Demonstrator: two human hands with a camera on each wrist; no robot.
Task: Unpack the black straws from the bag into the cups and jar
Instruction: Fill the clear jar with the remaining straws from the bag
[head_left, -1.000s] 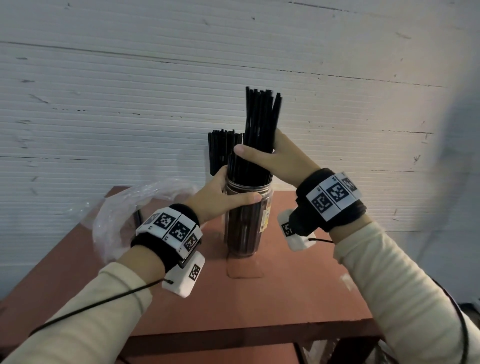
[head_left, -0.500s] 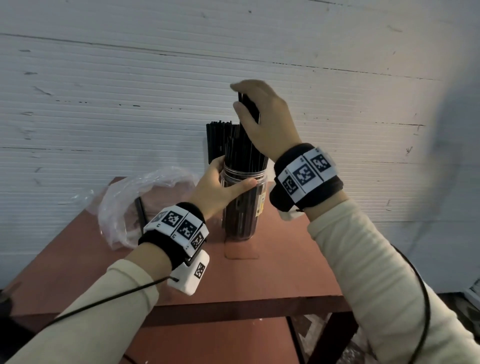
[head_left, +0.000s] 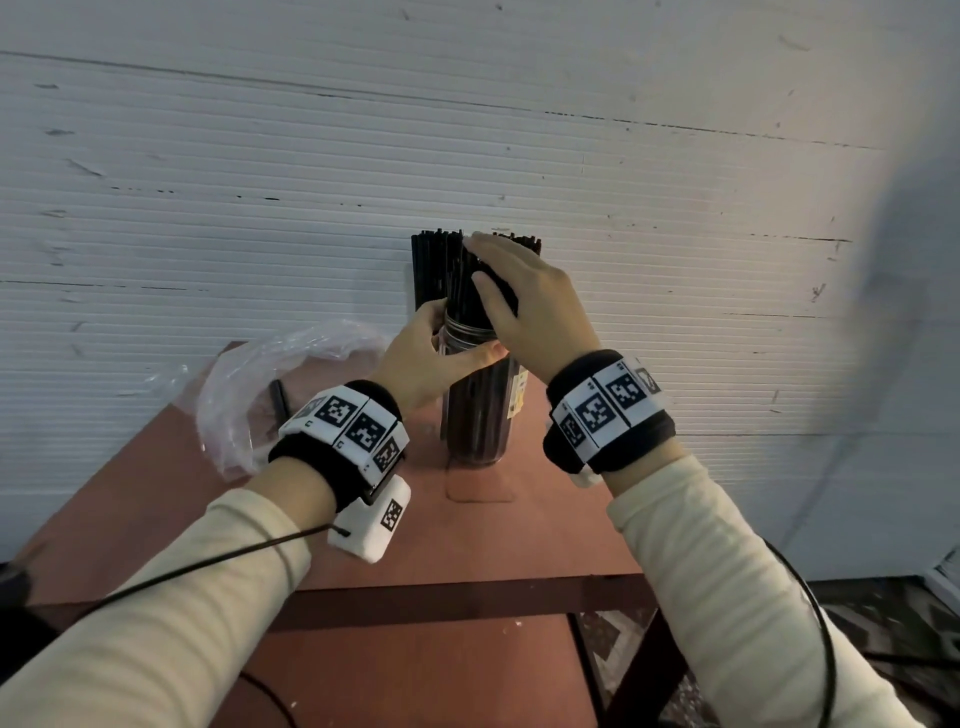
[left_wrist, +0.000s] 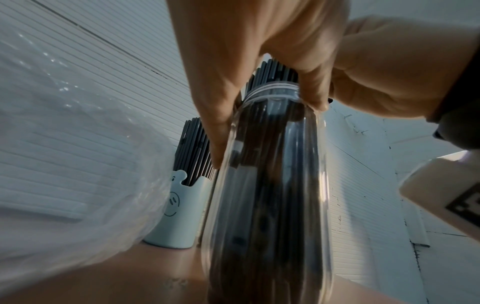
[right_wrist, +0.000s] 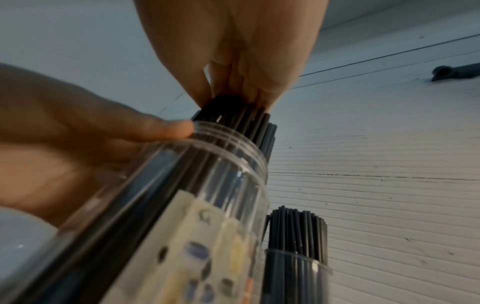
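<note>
**Straws seated in the jar**

The left hand (head_left: 426, 358) grips the clear jar (head_left: 478, 415) at its neck, fingers curled round it. The right hand (head_left: 530, 306) rests on the black straws (head_left: 462, 291) standing in the jar, its fingers nearly straight. The bag (head_left: 260, 384) lies at 9 o'clock on the tabletop (head_left: 519, 540).

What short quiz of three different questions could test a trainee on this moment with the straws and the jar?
1. True or false: the left hand grips the clear jar near its rim.
2. What does the right hand rest on? A: the plastic bag; B: the tops of the black straws in the jar; C: the table.
3. Fill in: behind the jar, a pale blue cup holds more ____.

Key: 1 true; 2 B; 3 straws.
</note>
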